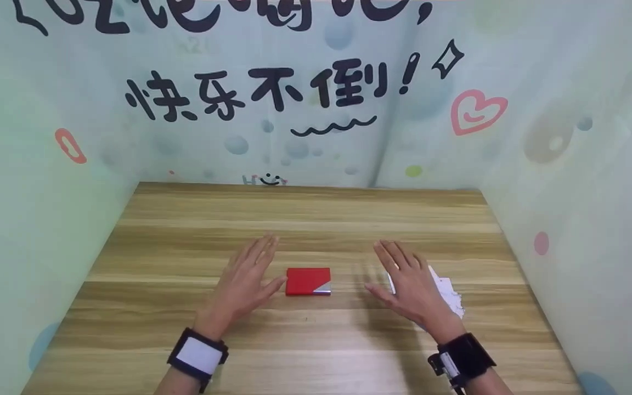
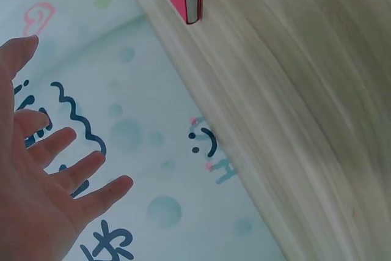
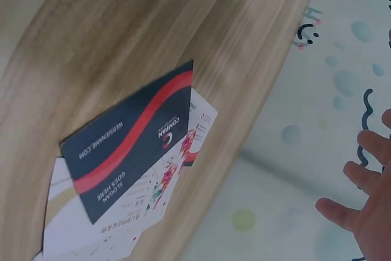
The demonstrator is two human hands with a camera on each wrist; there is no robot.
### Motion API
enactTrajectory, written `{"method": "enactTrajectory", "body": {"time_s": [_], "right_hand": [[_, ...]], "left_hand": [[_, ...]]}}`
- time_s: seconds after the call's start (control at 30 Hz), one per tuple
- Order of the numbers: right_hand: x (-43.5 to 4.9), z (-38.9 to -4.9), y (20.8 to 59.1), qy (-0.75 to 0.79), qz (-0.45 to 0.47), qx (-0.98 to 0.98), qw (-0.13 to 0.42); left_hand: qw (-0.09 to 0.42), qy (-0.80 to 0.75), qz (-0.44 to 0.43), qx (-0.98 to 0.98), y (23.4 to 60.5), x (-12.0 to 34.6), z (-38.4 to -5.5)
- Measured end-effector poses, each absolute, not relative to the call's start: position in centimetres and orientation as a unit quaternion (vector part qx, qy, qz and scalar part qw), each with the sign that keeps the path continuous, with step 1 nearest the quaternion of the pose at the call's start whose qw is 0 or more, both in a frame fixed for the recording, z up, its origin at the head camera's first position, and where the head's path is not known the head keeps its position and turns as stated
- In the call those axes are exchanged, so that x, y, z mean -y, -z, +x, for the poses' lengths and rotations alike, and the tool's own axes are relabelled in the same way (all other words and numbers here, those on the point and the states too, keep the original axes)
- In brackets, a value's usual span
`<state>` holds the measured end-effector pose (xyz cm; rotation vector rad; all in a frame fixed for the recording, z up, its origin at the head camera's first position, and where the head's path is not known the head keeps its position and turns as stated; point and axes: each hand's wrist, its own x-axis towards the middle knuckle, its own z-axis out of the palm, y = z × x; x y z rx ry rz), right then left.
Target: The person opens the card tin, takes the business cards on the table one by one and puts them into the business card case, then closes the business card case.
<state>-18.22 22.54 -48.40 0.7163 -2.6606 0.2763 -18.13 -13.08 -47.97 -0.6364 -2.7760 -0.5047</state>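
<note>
A flat red case with a silver corner [image 1: 306,281] lies on the wooden table between my hands; its narrow side edge shows in both wrist views. My left hand [image 1: 246,281] is just left of the case, fingers extended, holding nothing. On the other side, my right hand [image 1: 410,285] hovers over a loose pile of business cards [image 1: 450,296] and hides part of it, its fingers straight and empty. In the right wrist view a dark blue card with a red stripe [image 3: 131,142] tops the pile, with several white printed cards beneath.
The wood-grain table [image 1: 305,351] is enclosed by a pale printed backdrop [image 1: 212,148] at the back and both sides. A strap with a white face [image 1: 199,354] is on the left wrist, and a black strapped device [image 1: 465,355] is on the right.
</note>
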Motion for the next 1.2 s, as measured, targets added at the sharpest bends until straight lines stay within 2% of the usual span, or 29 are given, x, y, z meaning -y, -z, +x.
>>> {"method": "enactTrajectory", "body": {"time_s": [0.17,0.47,0.93,1.2], "right_hand": [[-21.5,-17.9,49.3,-0.106,0.263,0.943,0.173],[-19.8,-17.6,50.0,-0.084,0.256,0.955,0.122],[-17.1,-17.6,51.8,-0.067,0.295,0.947,0.111],[-15.7,-17.7,52.5,-0.052,0.308,0.947,0.075]], "left_hand": [[0.1,0.194,-0.208,0.953,48.8,12.5,-17.5],[0.114,0.185,-0.247,0.944,50.1,11.2,-17.5],[0.108,0.169,-0.306,0.931,52.0,8.8,-17.3],[0.099,0.162,-0.321,0.928,53.2,7.9,-17.4]]}}
